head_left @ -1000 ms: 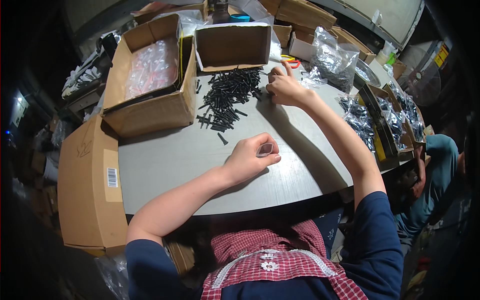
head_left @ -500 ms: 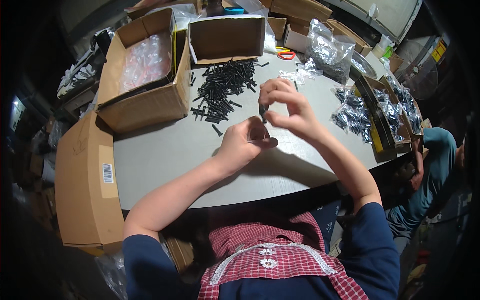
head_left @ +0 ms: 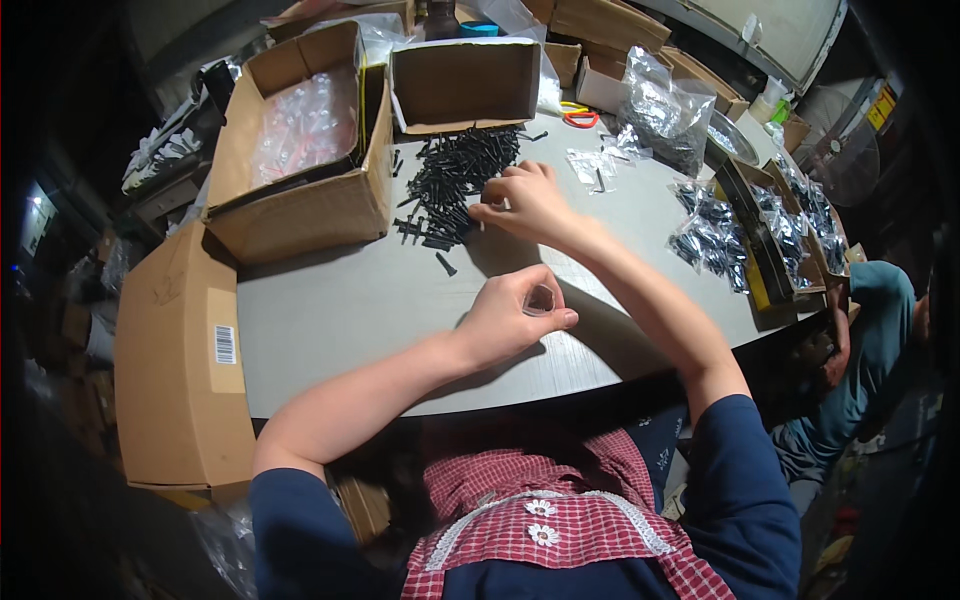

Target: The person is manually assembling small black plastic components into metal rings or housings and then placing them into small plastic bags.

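My left hand (head_left: 515,320) rests on the grey table (head_left: 350,310) near its front edge, fingers curled around a small clear plastic bag (head_left: 541,298) held open at the top. My right hand (head_left: 525,200) is stretched farther out, at the right edge of a pile of black screws (head_left: 450,180). Its thumb and fingertips pinch at screws there. A single loose screw (head_left: 446,265) lies between the pile and my left hand.
A large cardboard box of clear bags (head_left: 300,130) and a smaller open box (head_left: 465,85) stand behind the pile. A flat carton (head_left: 180,350) leans at the left. Filled screw bags (head_left: 710,235) and trays (head_left: 790,220) sit right. Another person (head_left: 860,340) sits at the right.
My right hand went from the pile to my left hand's bag, then back out to the pile. My left hand stayed near the front edge with the bag.
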